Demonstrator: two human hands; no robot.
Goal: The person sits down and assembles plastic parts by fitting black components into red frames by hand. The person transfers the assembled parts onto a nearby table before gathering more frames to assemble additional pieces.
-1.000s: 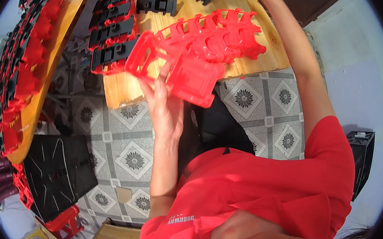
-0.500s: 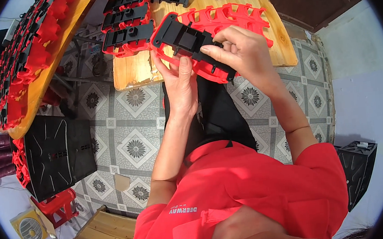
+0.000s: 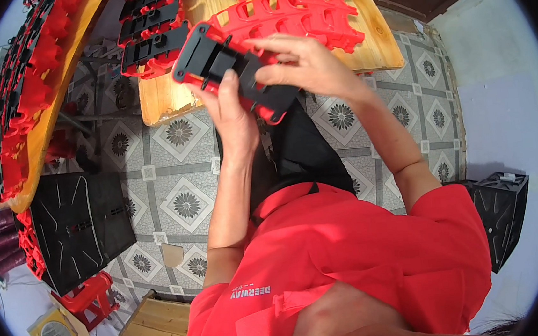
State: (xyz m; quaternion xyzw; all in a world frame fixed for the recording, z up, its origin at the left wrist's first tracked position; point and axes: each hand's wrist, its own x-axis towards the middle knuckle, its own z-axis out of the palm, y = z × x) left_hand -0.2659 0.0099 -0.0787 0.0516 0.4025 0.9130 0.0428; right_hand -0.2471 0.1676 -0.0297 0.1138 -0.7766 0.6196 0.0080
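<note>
Over the near edge of the table, both hands hold a black plastic plate (image 3: 194, 54) lying in a red plastic frame (image 3: 271, 116). The pair is tilted, its far-left end higher in view. My left hand (image 3: 237, 123) is closed round the near side, thumb on top of the black plate and the other fingers mostly hidden beneath. From the right, my right hand (image 3: 308, 68) grips the plate, thumb on its surface and fingers over the far edge. Just beyond lie red plastic frames (image 3: 326, 19) in curved rows.
Black-and-red assemblies (image 3: 154, 43) line the left of the wooden table (image 3: 383, 43). Another wooden tabletop (image 3: 37, 147), at the left, bears many more. A black crate (image 3: 69, 224), a red stool (image 3: 92, 299) and a wooden bench (image 3: 152, 332) stand lower left; another black crate (image 3: 503, 211) is at right.
The plate and frame have moved left with both hands. My right thumb and fingers have shifted along the black plate. The whole view has also shifted a little.
</note>
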